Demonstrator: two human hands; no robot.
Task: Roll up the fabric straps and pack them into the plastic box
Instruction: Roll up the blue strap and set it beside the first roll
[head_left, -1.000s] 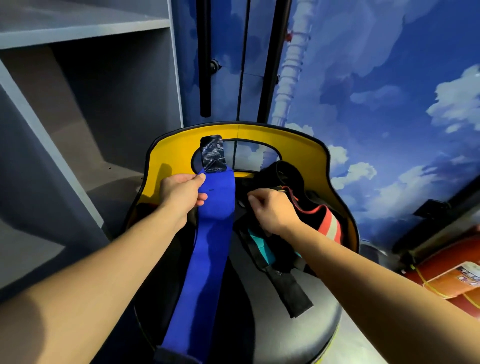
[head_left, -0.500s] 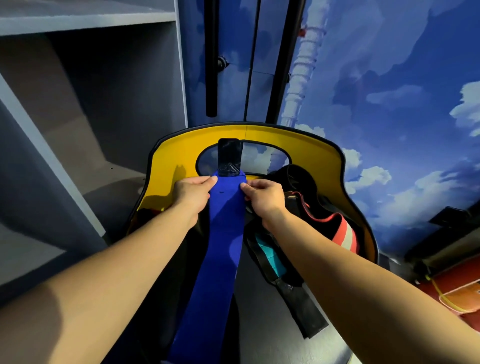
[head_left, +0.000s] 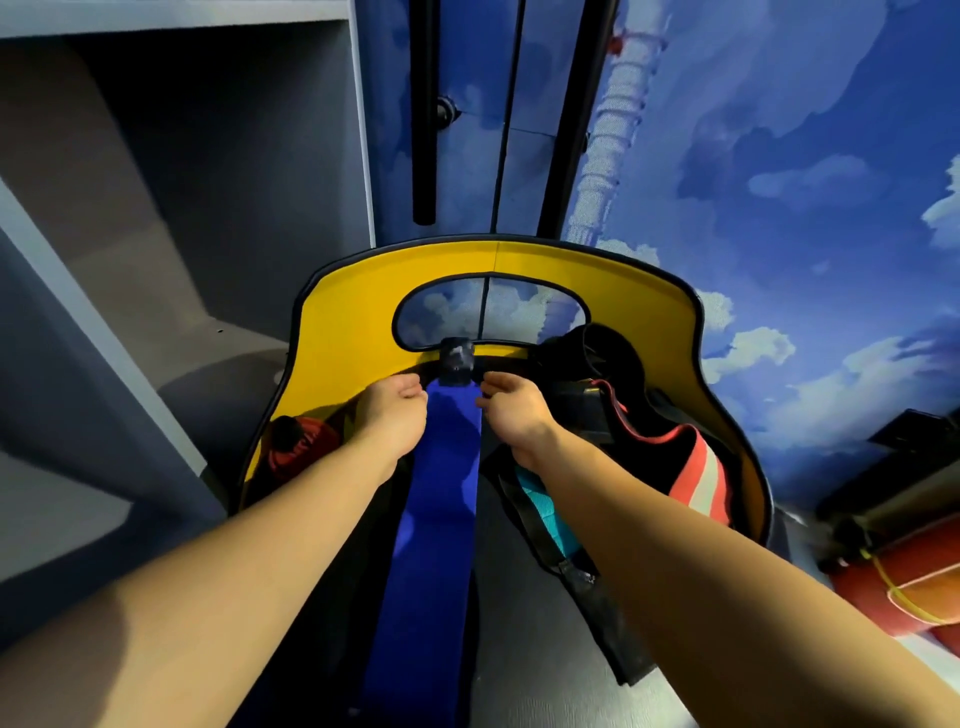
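Blue strap (head_left: 441, 499) is pinched at its rolled far end, frame centre, by left hand (head_left: 393, 415) and right hand (head_left: 511, 413). Other straps (head_left: 649, 447) are piled centre-right inside the yellow chair (head_left: 353, 332).

Hands: two are showing, the left hand (head_left: 396, 410) and the right hand (head_left: 511, 415), each pinching one edge of the strap's far end.
Blue straps: one blue strap (head_left: 434, 519) is running from the grip toward the camera.
Dark rolled ends: one dark roll (head_left: 457, 364) is sitting just beyond the grip.
Black straps: one black strap (head_left: 592, 597) is lying to the right of the grip.
Red-and-white pieces: one striped piece (head_left: 698, 478) is lying right of the grip.
Yellow seat backs: one yellow backrest (head_left: 353, 332) is standing beyond the grip.
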